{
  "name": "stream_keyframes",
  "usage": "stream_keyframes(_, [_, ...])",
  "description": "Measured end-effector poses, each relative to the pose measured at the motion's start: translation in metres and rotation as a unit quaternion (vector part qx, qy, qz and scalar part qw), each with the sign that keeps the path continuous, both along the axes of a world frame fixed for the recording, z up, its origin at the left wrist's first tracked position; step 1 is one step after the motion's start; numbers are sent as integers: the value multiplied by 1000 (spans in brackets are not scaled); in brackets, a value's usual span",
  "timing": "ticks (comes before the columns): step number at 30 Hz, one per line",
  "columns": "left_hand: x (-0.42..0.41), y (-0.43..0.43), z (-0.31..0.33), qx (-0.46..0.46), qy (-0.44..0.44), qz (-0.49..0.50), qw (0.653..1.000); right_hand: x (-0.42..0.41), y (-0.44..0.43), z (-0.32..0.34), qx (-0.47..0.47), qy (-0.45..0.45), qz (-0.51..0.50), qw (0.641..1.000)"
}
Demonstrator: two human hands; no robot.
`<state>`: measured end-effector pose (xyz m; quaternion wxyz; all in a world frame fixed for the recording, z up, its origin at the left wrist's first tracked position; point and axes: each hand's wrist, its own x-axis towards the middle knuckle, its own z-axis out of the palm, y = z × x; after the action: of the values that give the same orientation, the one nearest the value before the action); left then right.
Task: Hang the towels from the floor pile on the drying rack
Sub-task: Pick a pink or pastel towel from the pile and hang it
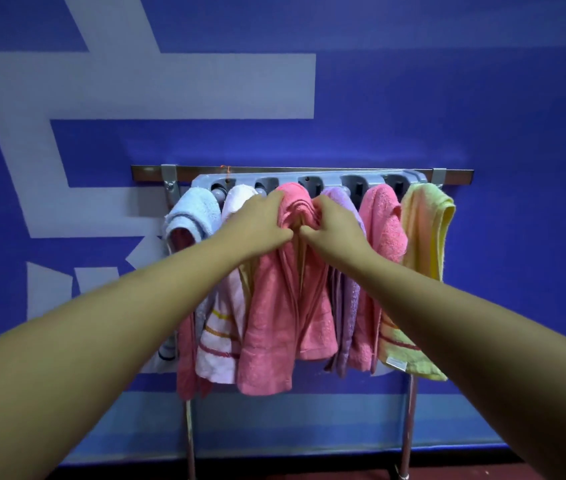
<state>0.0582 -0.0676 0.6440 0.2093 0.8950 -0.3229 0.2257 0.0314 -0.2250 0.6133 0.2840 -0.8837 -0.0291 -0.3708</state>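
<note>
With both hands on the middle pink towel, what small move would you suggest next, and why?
Probably ease the gathered top flatter, then let go. The left hand and right hand both pinch the middle pink towel just below the rack, where its cloth is bunched in folds.

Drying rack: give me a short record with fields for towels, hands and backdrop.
rack: grey drying rack against a blue wall
towels, left to right: light blue towel, white striped towel, middle pink towel, purple towel, second pink towel, yellow-green towel
left hand: grips middle pink towel near the top
right hand: grips the same towel beside it
</note>
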Motion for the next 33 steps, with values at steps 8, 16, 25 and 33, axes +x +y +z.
stream_keyframes(8, [7, -15, -20, -101, -47, 101, 989, 6, -8, -6, 23, -65, -41, 997])
stream_keyframes(16, [11, -29, -27, -233, 0, 73, 970, 17, -4, -16, 36, -84, -50, 995])
stream_keyframes(25, [14, -32, -37, -273, -17, 39, 961, 23, -4, -19, 74, -176, -52, 980])
stream_keyframes(33, [14, -14, -56, -210, 51, -2, 976, 17, -6, -50, 99, -44, 35, 994])
